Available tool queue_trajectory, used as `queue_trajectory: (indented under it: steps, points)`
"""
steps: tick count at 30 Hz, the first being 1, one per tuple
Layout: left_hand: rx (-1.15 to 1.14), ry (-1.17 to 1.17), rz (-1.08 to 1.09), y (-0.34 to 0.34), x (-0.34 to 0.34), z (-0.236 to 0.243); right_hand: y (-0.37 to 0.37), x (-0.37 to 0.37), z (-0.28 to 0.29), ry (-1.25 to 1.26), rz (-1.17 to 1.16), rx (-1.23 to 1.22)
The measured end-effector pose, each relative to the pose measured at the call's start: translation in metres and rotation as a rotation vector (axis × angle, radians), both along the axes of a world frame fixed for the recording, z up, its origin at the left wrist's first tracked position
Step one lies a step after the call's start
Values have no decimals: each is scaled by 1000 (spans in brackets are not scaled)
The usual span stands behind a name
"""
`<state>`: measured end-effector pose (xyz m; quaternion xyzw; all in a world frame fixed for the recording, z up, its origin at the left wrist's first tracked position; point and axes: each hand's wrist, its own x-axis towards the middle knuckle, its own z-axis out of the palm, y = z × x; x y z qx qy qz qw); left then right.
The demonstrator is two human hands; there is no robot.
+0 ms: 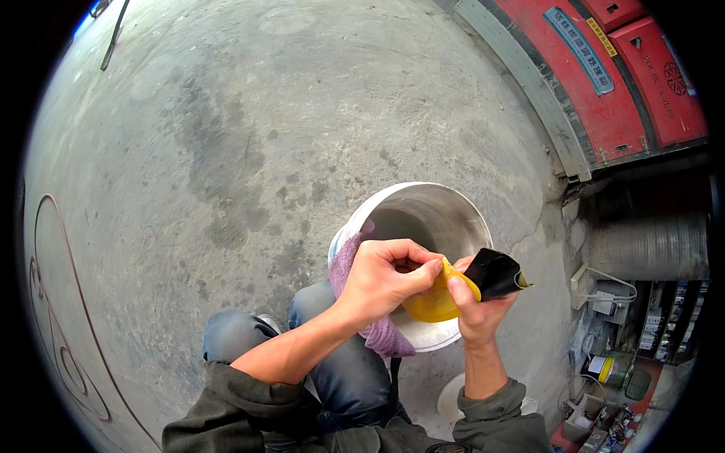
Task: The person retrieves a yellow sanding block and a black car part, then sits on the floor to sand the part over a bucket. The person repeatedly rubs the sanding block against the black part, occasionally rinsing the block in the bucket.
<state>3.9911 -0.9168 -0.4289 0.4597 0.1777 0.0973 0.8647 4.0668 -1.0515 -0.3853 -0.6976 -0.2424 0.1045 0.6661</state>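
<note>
My left hand (381, 283) is closed in a pinch, thumb and forefinger at the pointed upper end of a yellow, flexible-looking round-edged piece (430, 306). My right hand (482, 321) grips the other side of that piece, its thumb lying over the yellow edge. The same hand also has a curled black sheet (495, 273), resembling sandpaper, standing out to the right of its fingers. Both hands are over the near rim of a white bucket (461, 219). A purple towel (389, 337) drapes over the bucket's left rim, partly behind my left wrist.
Concrete floor (302, 113) with dark damp spots surrounds the bucket. A thin hose (75, 287) loops along the left. Red metal cabinets (596, 90) stand at the upper right, and shelves with tools and containers (604, 370) at the lower right. Another white container (451, 400) sits by my right forearm.
</note>
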Motion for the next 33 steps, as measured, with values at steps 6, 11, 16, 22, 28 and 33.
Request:
queue_trajectory:
  steps: [6,11,16,22,28,33]
  points:
    - [-97,22,-28,1,1,-5,-1,0,-4,28,-7,3]
    - [-148,39,-41,-2,2,-3,-5,4,-12,79,-16,33]
    - [-153,76,-67,3,0,-3,-3,4,-10,61,31,-10]
    - [-100,68,-46,6,0,3,-6,10,-12,55,45,3]
    - [394,-15,19,12,2,7,-8,11,-3,48,97,-120]
    - [448,-39,-50,15,1,7,-15,18,0,18,174,-217]
